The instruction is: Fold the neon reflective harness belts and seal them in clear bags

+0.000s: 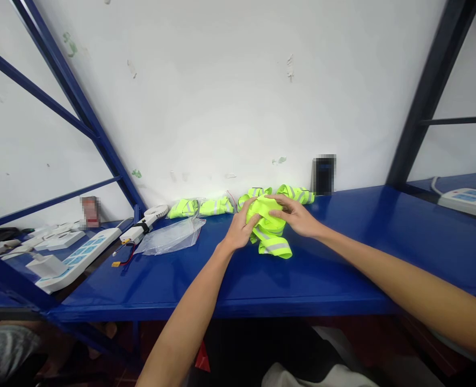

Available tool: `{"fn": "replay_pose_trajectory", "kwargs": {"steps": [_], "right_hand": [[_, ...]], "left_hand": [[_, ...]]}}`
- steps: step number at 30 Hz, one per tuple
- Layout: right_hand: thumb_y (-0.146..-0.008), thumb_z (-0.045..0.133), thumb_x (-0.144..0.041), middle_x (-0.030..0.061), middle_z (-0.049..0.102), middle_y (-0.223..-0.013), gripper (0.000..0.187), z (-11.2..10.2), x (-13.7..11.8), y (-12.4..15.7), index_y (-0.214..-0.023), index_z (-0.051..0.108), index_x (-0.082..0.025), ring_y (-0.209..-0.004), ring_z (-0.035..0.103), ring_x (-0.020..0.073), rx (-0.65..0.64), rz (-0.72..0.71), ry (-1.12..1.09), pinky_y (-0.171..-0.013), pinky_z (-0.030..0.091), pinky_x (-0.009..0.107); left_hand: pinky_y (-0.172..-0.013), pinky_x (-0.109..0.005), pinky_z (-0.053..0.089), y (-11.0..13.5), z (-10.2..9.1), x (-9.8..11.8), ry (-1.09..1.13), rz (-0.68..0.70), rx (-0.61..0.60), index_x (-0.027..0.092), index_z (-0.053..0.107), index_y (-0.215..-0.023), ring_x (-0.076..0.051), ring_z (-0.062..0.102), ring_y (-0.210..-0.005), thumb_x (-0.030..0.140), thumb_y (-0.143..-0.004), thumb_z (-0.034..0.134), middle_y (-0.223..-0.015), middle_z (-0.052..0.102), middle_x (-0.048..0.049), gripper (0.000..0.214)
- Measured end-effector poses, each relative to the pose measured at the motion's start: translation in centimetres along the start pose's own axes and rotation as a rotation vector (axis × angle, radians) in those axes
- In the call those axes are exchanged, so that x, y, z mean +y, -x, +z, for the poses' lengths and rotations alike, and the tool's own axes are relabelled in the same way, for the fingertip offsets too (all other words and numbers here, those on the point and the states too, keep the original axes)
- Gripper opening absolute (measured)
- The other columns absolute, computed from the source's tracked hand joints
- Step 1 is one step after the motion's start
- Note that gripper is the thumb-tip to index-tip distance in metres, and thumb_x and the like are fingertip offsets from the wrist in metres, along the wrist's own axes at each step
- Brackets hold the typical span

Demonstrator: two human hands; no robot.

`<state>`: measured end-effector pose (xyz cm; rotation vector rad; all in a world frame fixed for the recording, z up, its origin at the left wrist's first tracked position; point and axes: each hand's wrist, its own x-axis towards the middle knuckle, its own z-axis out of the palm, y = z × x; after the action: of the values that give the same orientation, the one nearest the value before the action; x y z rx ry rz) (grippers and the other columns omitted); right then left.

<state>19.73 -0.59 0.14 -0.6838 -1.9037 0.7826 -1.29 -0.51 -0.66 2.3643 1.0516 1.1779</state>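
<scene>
A neon-yellow vest with grey reflective stripes (271,239) lies bunched on the blue shelf top (334,258). My left hand (243,228) grips its left side, fingers curled into the fabric. My right hand (296,215) presses on its top from the right, fingers closed over the cloth. Behind them, along the white wall, lie several folded vests of the same colour: two at the left (200,207) and others at the right (296,192).
A clear plastic bag (171,236) lies left of the vest. A white hand-held fan (145,223), a power strip (77,258) and small white boxes sit further left. A dark device (324,174) leans on the wall. Another power strip (469,200) is at right. Blue frame posts rise on both sides.
</scene>
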Motion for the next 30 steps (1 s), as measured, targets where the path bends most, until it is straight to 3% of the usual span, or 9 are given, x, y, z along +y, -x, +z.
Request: {"fn": "replay_pose_trajectory", "kwargs": {"steps": [4, 7, 9, 13, 18, 23, 30], "right_hand": [[-0.09, 0.056, -0.048, -0.0003, 0.042, -0.151, 0.057, -0.6, -0.3, 0.3, -0.143, 0.044, -0.034, -0.138, 0.038, 0.0308, -0.108, 0.021, 0.028, -0.113, 0.03, 0.05], [-0.088, 0.059, -0.048, -0.0015, 0.044, -0.15, 0.058, -1.1, -0.4, 0.4, -0.143, 0.045, -0.035, -0.141, 0.033, 0.032, -0.184, 0.068, 0.039, -0.115, 0.026, 0.052], [-0.087, 0.061, -0.048, -0.0005, 0.049, -0.146, 0.056, -1.4, -0.4, 0.4, -0.14, 0.049, -0.034, -0.14, 0.035, 0.0316, -0.207, 0.087, 0.043, -0.114, 0.028, 0.051], [-0.084, 0.065, -0.042, 0.0024, 0.058, -0.135, 0.05, -1.8, -0.5, 0.3, -0.133, 0.057, -0.032, -0.127, 0.05, 0.0297, -0.279, 0.106, 0.033, -0.106, 0.042, 0.045], [-0.081, 0.068, -0.041, 0.0039, 0.056, -0.137, 0.056, -2.4, -0.3, 0.1, -0.134, 0.055, -0.03, -0.123, 0.052, 0.0283, -0.362, 0.136, 0.043, -0.102, 0.046, 0.041], [-0.079, 0.069, -0.041, 0.0045, 0.053, -0.138, 0.059, -2.6, -0.4, 0.0, -0.134, 0.054, -0.028, -0.13, 0.046, 0.028, -0.377, 0.073, 0.036, -0.111, 0.036, 0.043], [-0.082, 0.067, -0.039, 0.0052, 0.052, -0.137, 0.059, -1.2, -0.8, 0.6, -0.138, 0.049, -0.028, -0.121, 0.054, 0.0259, -0.364, 0.068, -0.024, -0.102, 0.045, 0.037]], "left_hand": [[-0.094, -0.04, 0.045, 0.2, -0.2, 0.4, -0.041, 0.004, -0.093, 0.02, 0.029, -0.146, -0.028, 0.06, -0.108, 0.049, -0.095, 0.041, -0.128, 0.059, -0.0121, 0.06], [-0.096, -0.04, 0.045, 0.4, -0.2, 0.6, -0.045, 0.032, -0.132, 0.023, 0.022, -0.15, -0.027, 0.06, -0.11, 0.048, -0.095, 0.041, -0.133, 0.056, -0.0118, 0.063], [-0.093, -0.04, 0.046, 0.5, -0.1, 0.6, -0.044, 0.036, -0.15, 0.022, 0.022, -0.148, -0.026, 0.062, -0.103, 0.047, -0.096, 0.04, -0.124, 0.06, -0.011, 0.061], [-0.088, -0.039, 0.047, 0.4, 0.2, 0.1, -0.078, 0.053, -0.182, 0.018, 0.039, -0.131, -0.026, 0.062, -0.095, 0.045, -0.095, 0.041, -0.107, 0.063, -0.0095, 0.045], [-0.082, -0.036, 0.048, 0.2, 0.6, -0.2, 0.005, 0.021, -0.198, 0.019, 0.044, -0.115, -0.023, 0.061, -0.087, 0.043, -0.094, 0.044, -0.097, 0.063, -0.0062, 0.032], [-0.092, -0.036, 0.046, 0.0, 0.7, 0.2, 0.132, -0.047, -0.163, 0.019, 0.049, -0.112, -0.023, 0.058, -0.1, 0.039, -0.091, 0.047, -0.107, 0.062, -0.0043, 0.029], [-0.097, -0.037, 0.043, 0.3, 0.2, 0.0, 0.118, -0.012, -0.154, 0.019, 0.051, -0.126, -0.025, 0.057, -0.108, 0.034, -0.088, 0.048, -0.119, 0.062, -0.0069, 0.041]]}}
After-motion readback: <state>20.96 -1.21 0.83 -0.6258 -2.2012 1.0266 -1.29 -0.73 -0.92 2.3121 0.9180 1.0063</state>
